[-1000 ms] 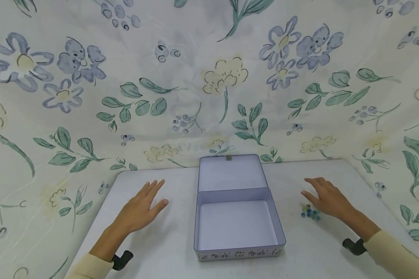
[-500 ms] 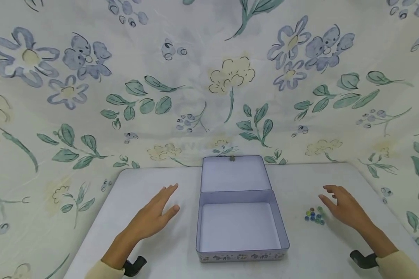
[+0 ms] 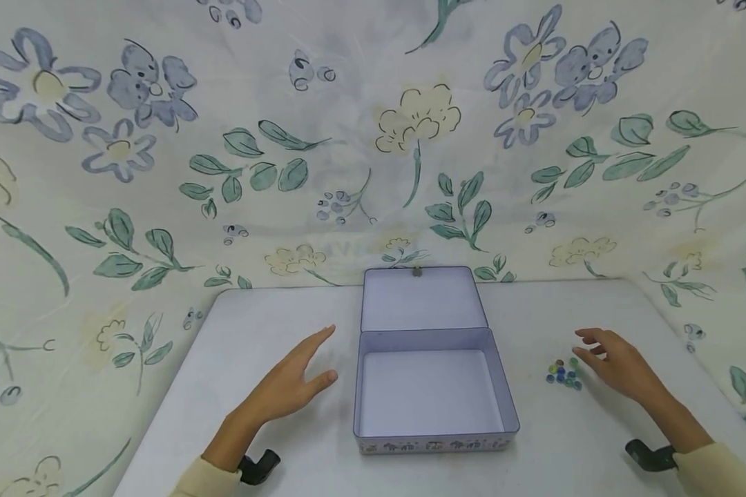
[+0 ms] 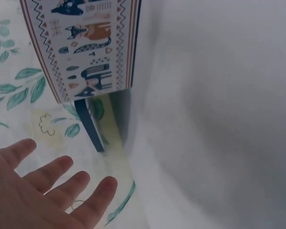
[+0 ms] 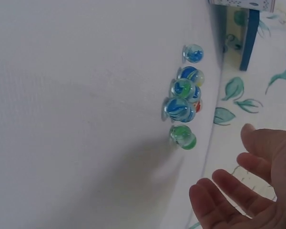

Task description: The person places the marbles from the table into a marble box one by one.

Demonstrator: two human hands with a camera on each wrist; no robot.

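An open pale lilac tin box (image 3: 434, 386) sits mid-table, its lid (image 3: 423, 299) lying back flat and its inside bare. Its patterned outer wall (image 4: 86, 47) fills the top of the left wrist view. My left hand (image 3: 292, 383) hovers just left of the tin, fingers (image 4: 62, 183) straight, holding nothing. A small cluster of several glass marbles (image 3: 563, 373) lies right of the tin; the right wrist view shows these marbles (image 5: 183, 102) as blue, green and red. My right hand (image 3: 615, 362) hovers just right of the marbles with relaxed fingers (image 5: 229, 191), apart from them.
The white table (image 3: 273, 442) is backed and flanked by a floral cloth (image 3: 373, 138) hanging close behind the tin. Black wrist camera mounts (image 3: 257, 466) show at both cuffs. The table's near edge is out of view.
My left hand has drifted right toward the tin. My right hand has slid back and right, uncovering the marbles. The view has tipped slightly.
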